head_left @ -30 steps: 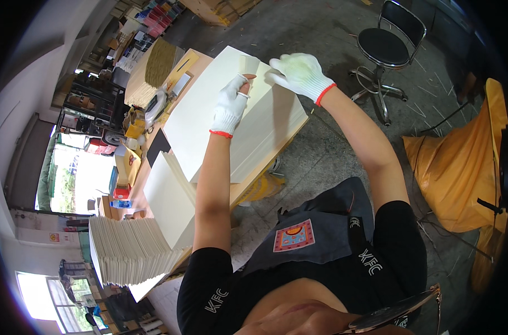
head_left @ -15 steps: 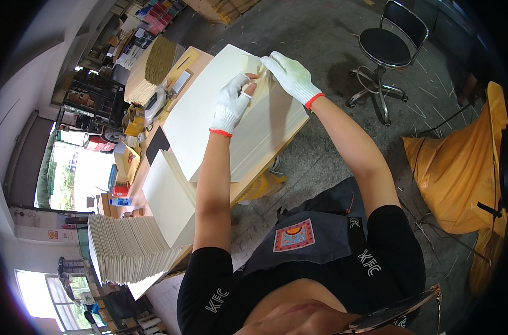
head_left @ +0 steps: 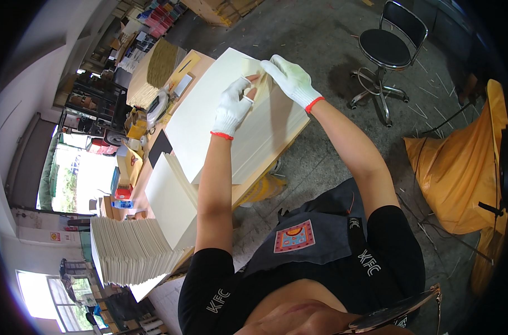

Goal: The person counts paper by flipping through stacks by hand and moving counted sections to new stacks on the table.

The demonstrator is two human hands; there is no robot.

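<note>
Slack, its bare finger and thumb tips parted, my left grip (head_left: 231,109) lies over the big paper stack (head_left: 201,114); my right grip (head_left: 290,81) bends at its right edge, and I cannot tell whether it pinches any sheets. Under that big stack spreads the worktop (head_left: 146,176). Nearer me and left of the stack are smaller white sheets (head_left: 167,204). Just beside its left edge lies a black sheet (head_left: 160,148); on its top, by my fingertips, a small pale piece (head_left: 250,66).

In my head view, I see the gloved left hand (head_left: 232,107) and gloved right hand (head_left: 291,81) close together over the large white sheet stack (head_left: 201,106). A black chair (head_left: 384,47) stands off right.
</note>
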